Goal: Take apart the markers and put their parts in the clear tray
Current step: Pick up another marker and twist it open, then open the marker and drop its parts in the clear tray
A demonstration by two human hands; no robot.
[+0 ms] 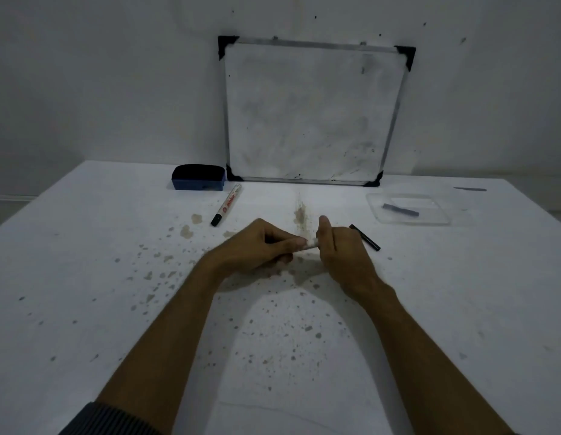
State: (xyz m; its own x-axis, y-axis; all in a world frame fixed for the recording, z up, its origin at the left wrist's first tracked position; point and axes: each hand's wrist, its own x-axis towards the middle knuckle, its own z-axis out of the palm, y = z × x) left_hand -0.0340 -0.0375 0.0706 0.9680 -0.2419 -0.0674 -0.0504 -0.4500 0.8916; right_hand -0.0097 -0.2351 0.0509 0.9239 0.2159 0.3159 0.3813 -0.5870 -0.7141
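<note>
While both hands [266, 243] [342, 246] grip a white marker barrel [311, 243], a capped white marker [226, 205], blue eraser [198, 177] and clear plastic tray [442, 219] lie beyond.

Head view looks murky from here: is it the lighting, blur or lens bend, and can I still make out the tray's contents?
Head view: dim, flat light with a grey cast; soft shadows pool under both hands; the table edges bow from the wide-angle lens; the picture is slightly soft overall, no glare. The clear tray is faint, but one dark part inside it shows.
</note>
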